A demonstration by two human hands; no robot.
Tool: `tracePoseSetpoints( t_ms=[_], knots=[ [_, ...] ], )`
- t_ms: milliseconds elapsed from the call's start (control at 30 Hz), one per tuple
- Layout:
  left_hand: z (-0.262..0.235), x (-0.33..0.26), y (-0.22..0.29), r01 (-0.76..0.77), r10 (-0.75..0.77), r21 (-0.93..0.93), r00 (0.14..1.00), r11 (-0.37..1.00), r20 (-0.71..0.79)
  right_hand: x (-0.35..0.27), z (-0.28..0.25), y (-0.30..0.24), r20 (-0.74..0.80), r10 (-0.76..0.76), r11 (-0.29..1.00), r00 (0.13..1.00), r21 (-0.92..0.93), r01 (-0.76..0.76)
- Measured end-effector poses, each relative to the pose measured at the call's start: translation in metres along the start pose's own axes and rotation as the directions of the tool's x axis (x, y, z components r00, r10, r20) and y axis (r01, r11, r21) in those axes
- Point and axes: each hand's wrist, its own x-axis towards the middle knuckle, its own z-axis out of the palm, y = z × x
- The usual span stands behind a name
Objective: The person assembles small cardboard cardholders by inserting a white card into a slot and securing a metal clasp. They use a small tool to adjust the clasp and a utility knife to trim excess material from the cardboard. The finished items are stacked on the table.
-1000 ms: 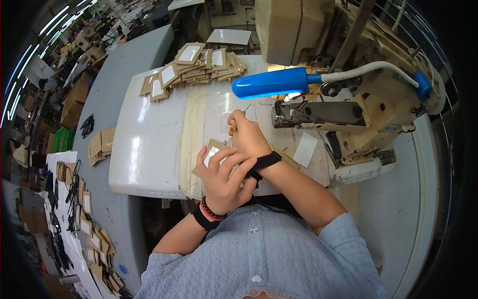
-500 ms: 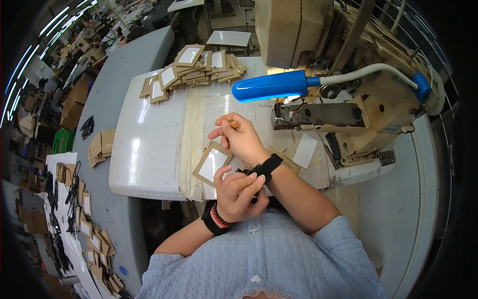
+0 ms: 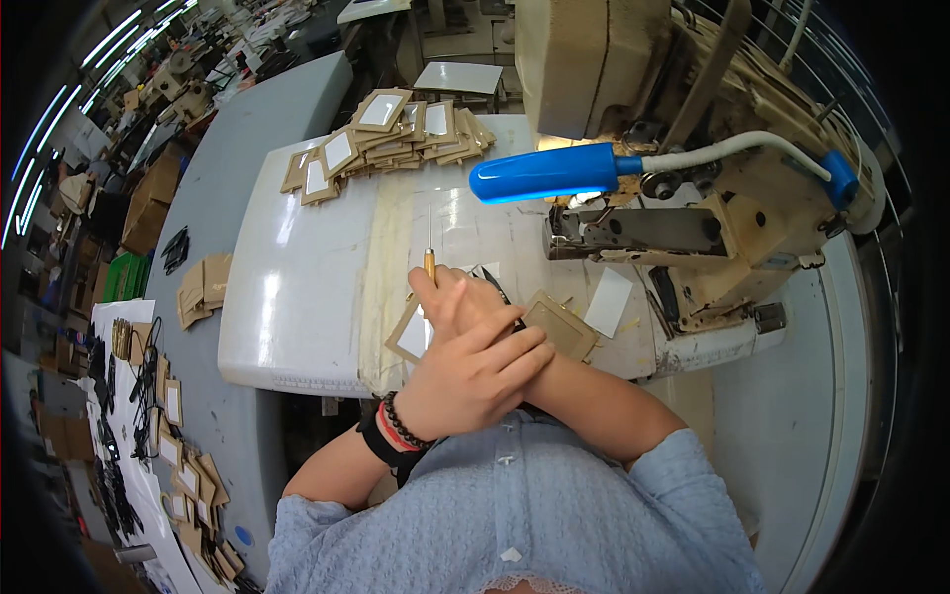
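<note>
My right hand (image 3: 457, 294) is closed around the wooden handle of an awl (image 3: 429, 262), its thin metal spike pointing away from me. My left hand (image 3: 470, 371) lies across my right wrist with its fingers bent over it, hiding the black wrist strap there. Under the hands, a tan frame-like piece with a white panel (image 3: 410, 335) rests on the white worktable (image 3: 297, 327), partly covered. Beyond my right hand a slim black object (image 3: 495, 281) shows only in part. Right of my wrist lies another tan piece (image 3: 560, 327), beside a white card (image 3: 609, 301).
A sewing machine (image 3: 762, 228) stands at the right, with a blue lamp (image 3: 542, 175) reaching over the table. A pile of tan framed pieces (image 3: 381, 139) sits at the far side. More tan pieces (image 3: 205, 287) lie on the grey surface (image 3: 213, 198) to the left.
My left hand has moved from pinching at the strap to lying over my right wrist. The right hand has dropped nearer and turned, so the awl's spike now shows.
</note>
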Motion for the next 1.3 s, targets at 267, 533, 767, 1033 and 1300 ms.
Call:
tracePoseSetpoints(
  t_ms=[267,533,767,1033,1300],
  knots=[
    [-0.001,-0.003,-0.008,0.062,-0.057,0.045,0.993,0.997,-0.107,-0.005,-0.003,-0.012,-0.029,0.32,0.916,0.947,-0.246,-0.317],
    [0.026,-0.008,0.011,0.04,-0.044,-0.057,0.997,0.998,-0.064,-0.002,0.005,0.025,0.231,0.09,0.978,0.969,0.164,-0.13],
    [0.029,-0.021,0.01,0.198,-0.158,0.161,0.96,0.967,-0.231,0.003,-0.004,0.038,0.122,0.211,0.935,0.97,0.265,-0.237],
    [0.033,-0.023,0.014,0.279,-0.202,0.185,0.915,0.942,-0.35,0.005,0.002,0.038,0.073,0.214,0.962,0.974,0.154,-0.223],
    [0.042,-0.039,0.009,0.165,-0.138,-0.005,0.81,0.986,-0.57,0.014,0.002,0.045,-0.02,0.275,0.77,0.961,0.603,-0.208]
  ],
)
